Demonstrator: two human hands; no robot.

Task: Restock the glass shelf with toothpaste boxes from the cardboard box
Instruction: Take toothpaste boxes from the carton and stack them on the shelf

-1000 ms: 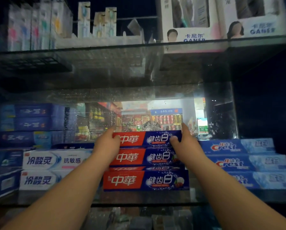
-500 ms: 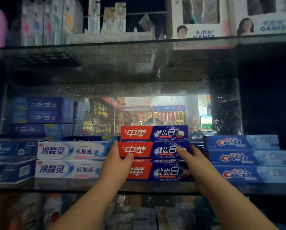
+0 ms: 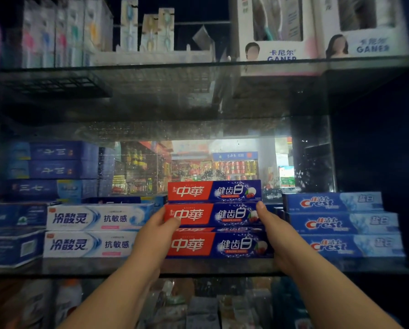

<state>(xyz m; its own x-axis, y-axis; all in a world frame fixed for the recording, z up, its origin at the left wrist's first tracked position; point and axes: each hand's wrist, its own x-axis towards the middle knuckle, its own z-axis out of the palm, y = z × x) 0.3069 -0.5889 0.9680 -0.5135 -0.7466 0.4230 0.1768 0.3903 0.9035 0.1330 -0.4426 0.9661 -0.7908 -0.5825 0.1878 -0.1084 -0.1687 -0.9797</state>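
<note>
three red and blue toothpaste boxes (image 3: 214,214) are sitting in a stack near the middle of the glass shelf (image 3: 80,265), long sides facing out. the top box (image 3: 214,191) is lying flat and free of both hands. the left hand (image 3: 155,233) is pinching the left end of the middle box (image 3: 206,214), with the thumb curling over the red front face and the fingers going round the end out of sight. the right hand (image 3: 277,233) is pressing straight fingers (image 3: 261,210) flat against the right end of the same box, with the palm lying beside the right end of the bottom box (image 3: 220,245). the bottom box is resting on the glass and sticking out a little toward the camera. a thin red and blue strip is showing between the middle and bottom boxes; it is possibly the bottom box's top face, but the dim light is making that hard to tell.

just left of the stack, two white boxes (image 3: 96,218) are lying one on the other. to the right, three crest boxes (image 3: 341,222) are forming another stack. dark blue boxes (image 3: 54,167) are standing piled at the left rear. on the upper shelf (image 3: 151,65), toothbrush packs (image 3: 63,36) are standing upright.
</note>
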